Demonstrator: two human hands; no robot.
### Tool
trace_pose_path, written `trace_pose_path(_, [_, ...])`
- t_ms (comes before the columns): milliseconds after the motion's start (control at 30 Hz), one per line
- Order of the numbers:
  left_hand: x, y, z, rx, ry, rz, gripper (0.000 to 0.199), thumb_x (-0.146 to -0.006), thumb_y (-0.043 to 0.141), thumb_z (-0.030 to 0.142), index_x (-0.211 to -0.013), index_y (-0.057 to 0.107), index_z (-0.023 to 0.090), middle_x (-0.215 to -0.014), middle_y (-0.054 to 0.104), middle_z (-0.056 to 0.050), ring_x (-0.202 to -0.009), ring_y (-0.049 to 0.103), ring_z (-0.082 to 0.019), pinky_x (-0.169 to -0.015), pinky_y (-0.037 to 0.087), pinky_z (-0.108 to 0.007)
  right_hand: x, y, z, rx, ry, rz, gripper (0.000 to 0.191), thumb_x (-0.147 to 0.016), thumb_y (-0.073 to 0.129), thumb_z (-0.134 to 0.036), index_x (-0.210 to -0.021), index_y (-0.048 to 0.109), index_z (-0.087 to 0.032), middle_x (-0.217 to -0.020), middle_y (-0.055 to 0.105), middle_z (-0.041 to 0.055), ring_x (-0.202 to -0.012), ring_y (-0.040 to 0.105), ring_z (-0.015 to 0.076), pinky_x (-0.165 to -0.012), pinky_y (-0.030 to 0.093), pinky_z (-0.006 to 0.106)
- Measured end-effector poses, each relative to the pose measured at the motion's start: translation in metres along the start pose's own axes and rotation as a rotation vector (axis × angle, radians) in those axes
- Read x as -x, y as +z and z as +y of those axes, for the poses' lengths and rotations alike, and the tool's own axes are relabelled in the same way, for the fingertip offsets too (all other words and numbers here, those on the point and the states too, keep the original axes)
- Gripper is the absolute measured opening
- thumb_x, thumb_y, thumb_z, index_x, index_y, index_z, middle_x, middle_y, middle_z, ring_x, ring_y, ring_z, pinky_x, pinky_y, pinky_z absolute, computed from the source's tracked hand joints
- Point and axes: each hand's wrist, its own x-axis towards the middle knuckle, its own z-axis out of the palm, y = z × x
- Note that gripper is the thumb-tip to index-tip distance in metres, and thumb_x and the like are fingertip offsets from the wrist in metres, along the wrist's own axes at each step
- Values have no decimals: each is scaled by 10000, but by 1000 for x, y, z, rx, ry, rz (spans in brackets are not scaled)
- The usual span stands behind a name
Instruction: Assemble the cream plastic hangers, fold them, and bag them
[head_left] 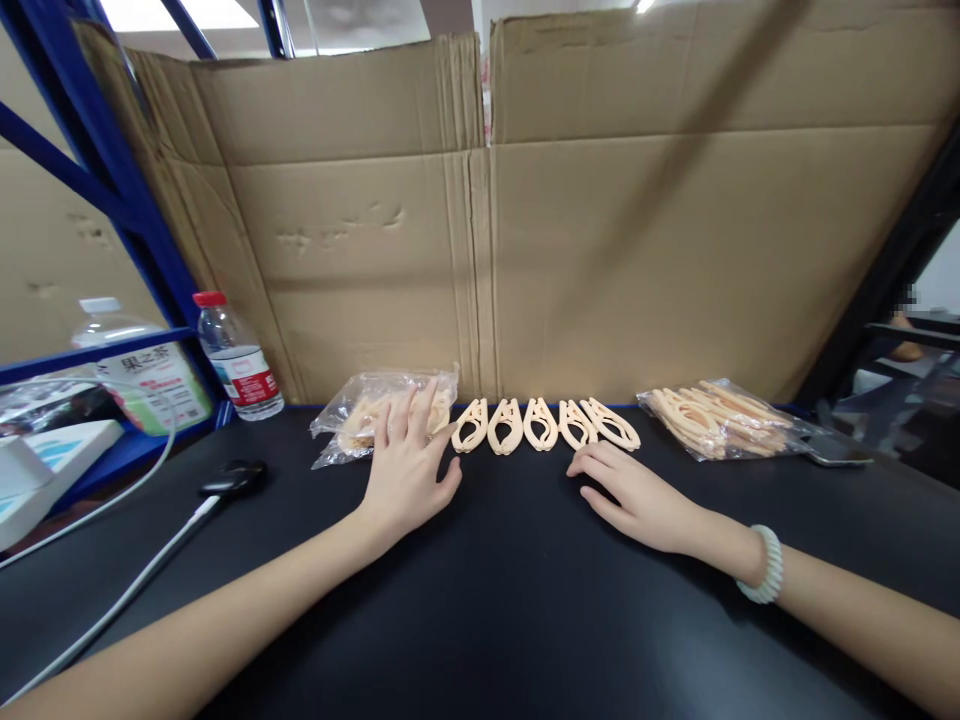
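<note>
Several beige clip-shaped pieces (541,425), each with an oval opening, lie in a row at the back of the black tabletop (517,620). They look like folded travel hangers. My left hand (407,470) is spread with its fingers over a clear plastic bag (352,425) of similar beige pieces at the row's left. Whether the fingers touch the bag I cannot tell. My right hand (637,495) rests low, just in front of the row's right end, fingers loosely bent and thumb apart, holding nothing. A second clear bag (712,420) of beige pieces lies to the right.
Tall cardboard sheets (360,260) stand behind the tabletop. At the left are a red-capped water bottle (238,360), a black device (234,478) on a white cable (127,600), and a white power strip (60,470) by a blue frame (112,190). A dark flat object (838,450) lies far right.
</note>
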Motion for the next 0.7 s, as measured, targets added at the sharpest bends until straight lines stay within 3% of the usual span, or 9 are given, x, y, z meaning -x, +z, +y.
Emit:
trace_pose_path(133, [-1,7,-6,47,18,-102,459,-821,535,237,-1269,547,136,-1398,533,-162,-1322,417,-399,-1100,205,-672,0,0,0,5,-12,13,191,-916,442,-150,-1071,548,-183,-1058,586,107,-999,550,234,-894,486,439])
trace_pose_path(233, [-1,-1,0,175,236,-98,512,-853,485,179,-1362,450,128,-1391,548,-142,-1310,442,-335,-1107,282,-585,-1,0,0,18,-15,95,185,-887,463,-123,-1025,565,-192,-1039,593,98,-990,559,235,-874,494,434])
trace_pose_path(367, [2,-26,21,418,685,-126,600,-826,463,72,-1412,377,164,-1390,566,-93,-1326,420,-281,-1091,343,-467,-1,-6,1,-19,35,454,186,-872,468,-107,-996,564,-208,-1022,606,85,-1023,555,241,-906,469,444])
trace_pose_path(433, [4,-36,31,545,826,-197,587,-776,479,86,-1353,438,186,-1353,601,-70,-1302,446,-285,-1089,345,-463,-1,-10,3,-43,105,619,162,-886,465,-127,-978,567,-212,-993,616,77,-993,564,237,-893,467,440])
trace_pose_path(500, [5,-41,37,658,877,-247,550,-715,488,94,-1252,498,216,-1300,637,-62,-1270,478,-291,-1072,363,-467,-1,-15,9,-39,190,689,135,-894,466,-150,-944,574,-213,-959,625,72,-948,576,236,-861,475,433])
trace_pose_path(567, [7,-40,39,764,874,-277,563,-678,496,112,-1228,486,231,-1251,656,-72,-1234,507,-293,-1056,377,-480,-1,-19,21,0,234,637,132,-903,461,-175,-943,581,-211,-947,636,73,-935,584,239,-856,481,437])
trace_pose_path(700, [10,-35,38,939,774,-310,728,-698,535,240,-1396,335,199,-1224,627,-115,-1205,510,-313,-1040,386,-516,3,-24,57,112,200,374,241,-946,398,-243,-1073,597,-197,-1072,658,114,-1040,596,263,-940,470,485])
